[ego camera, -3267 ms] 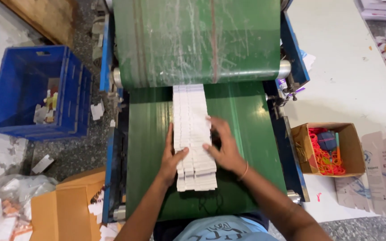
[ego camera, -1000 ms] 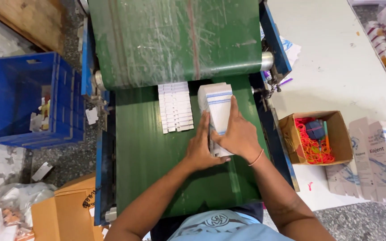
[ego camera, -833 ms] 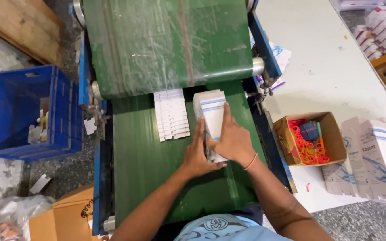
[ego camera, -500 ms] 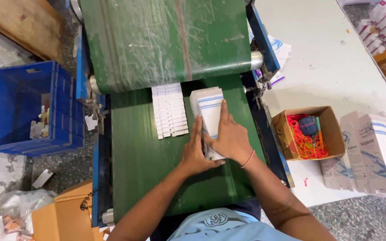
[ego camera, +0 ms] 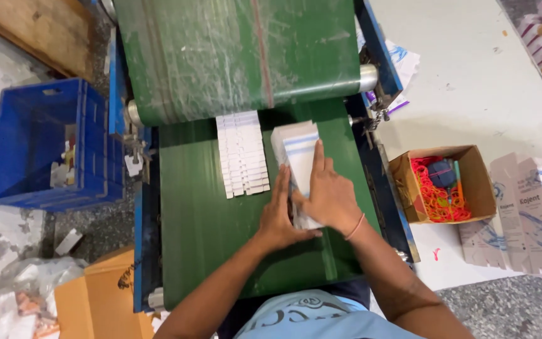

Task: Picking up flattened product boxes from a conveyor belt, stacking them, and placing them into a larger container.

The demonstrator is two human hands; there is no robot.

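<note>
A stack of flat white cartons with a blue stripe (ego camera: 296,145) stands on edge on the green conveyor belt (ego camera: 202,232). My right hand (ego camera: 329,193) lies over the stack's right side and top. My left hand (ego camera: 280,216) presses against its left side near the bottom end. To the left of the stack, a row of overlapped flat white cartons (ego camera: 242,154) lies on the belt, coming out from under the upper green belt (ego camera: 239,56).
A blue crate (ego camera: 45,150) with scraps stands on the floor at left. At right, an open cardboard box (ego camera: 443,183) holds red rubber bands, with stacks of white cartons (ego camera: 534,213) beside it. Brown cardboard (ego camera: 95,295) lies at lower left.
Earlier both hands gathered the flat row of cartons in the belt's middle. Now those cartons stand as an upright stack at the right, and a new row has come out on the left.
</note>
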